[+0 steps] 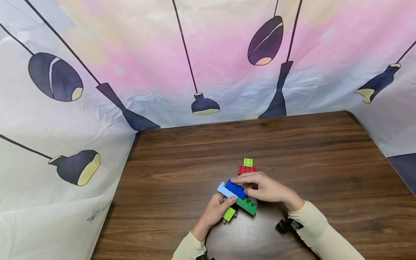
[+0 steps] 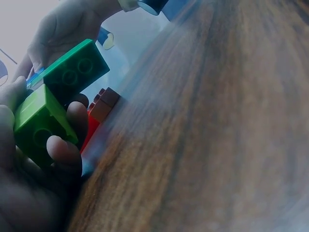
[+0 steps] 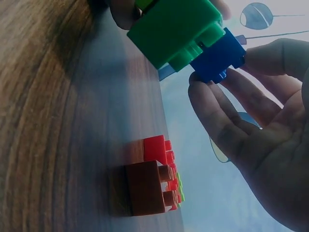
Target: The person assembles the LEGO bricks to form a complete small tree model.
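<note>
Several toy building bricks are stacked together between my hands, raised above the table. In the head view a dark blue brick point(image 1: 236, 189) sits on top of a light blue brick point(image 1: 223, 188) and a dark green brick point(image 1: 247, 206). A lime green brick point(image 1: 229, 214) is underneath, next to my left palm. My left hand point(image 1: 215, 210) grips this stack from the near left, thumb over the light blue brick. From the right, my right hand point(image 1: 265, 187) pinches the dark blue brick between thumb and fingers; the right wrist view shows these fingers point(image 3: 217, 111) at its edges.
Beyond the hands, a red brick point(image 1: 247, 169) and a second lime brick point(image 1: 248, 162) lie on the wooden table point(image 1: 175, 155). A brown brick point(image 3: 145, 188) stands beside the red one in the right wrist view. Cloth printed with lamps point(image 1: 205, 104) surrounds the table's far sides.
</note>
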Available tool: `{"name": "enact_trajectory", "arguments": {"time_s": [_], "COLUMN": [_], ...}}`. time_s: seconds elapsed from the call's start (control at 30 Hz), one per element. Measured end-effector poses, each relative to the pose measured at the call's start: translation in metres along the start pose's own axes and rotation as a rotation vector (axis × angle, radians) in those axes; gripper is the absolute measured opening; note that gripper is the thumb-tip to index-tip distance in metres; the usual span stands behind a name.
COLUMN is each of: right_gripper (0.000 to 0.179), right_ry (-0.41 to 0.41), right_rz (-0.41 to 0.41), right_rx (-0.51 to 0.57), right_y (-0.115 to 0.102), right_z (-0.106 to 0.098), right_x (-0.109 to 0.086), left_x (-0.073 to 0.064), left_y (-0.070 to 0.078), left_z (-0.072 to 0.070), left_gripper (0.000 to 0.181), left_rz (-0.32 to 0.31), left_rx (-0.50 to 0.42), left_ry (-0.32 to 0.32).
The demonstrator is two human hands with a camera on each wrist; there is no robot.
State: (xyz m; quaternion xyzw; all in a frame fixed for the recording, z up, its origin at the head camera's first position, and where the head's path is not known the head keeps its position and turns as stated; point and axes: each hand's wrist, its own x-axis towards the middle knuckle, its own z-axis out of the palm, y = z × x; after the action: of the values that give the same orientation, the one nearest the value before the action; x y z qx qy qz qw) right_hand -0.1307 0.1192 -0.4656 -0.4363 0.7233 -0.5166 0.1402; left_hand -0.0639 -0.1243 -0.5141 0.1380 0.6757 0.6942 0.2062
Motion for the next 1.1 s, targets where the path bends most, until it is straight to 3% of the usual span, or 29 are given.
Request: {"name": "enact_trajectory", "arguments": {"time_s": [0.33,0.73,1.1], "right_gripper": [0.045,0.043,0.044], "right_ry": [0.025,0.007,0.002], "right_rz": [-0.011,0.031,-0.006], "right_rx": [-0.006,0.001,0.003], "right_y": [-0.0001,-0.0018,-0.0006], "right_z": [0.0007,0.0002,0.0012], "right_x": [0.0008,0.0001,0.0018], "left_x": [0.0001,-0.0009,-0.0012], "left_y": [0.0011,0.0018,0.0007], "left_z": [0.0004,-0.0001,-0.0010], "left_gripper": [0.043,0.042,0.042], "left_rz": [0.002,-0.032,-0.042], "left_rx": [-0.027,-0.020,-0.015], "left_ry": [-0.014,-0.006,-0.002]}}
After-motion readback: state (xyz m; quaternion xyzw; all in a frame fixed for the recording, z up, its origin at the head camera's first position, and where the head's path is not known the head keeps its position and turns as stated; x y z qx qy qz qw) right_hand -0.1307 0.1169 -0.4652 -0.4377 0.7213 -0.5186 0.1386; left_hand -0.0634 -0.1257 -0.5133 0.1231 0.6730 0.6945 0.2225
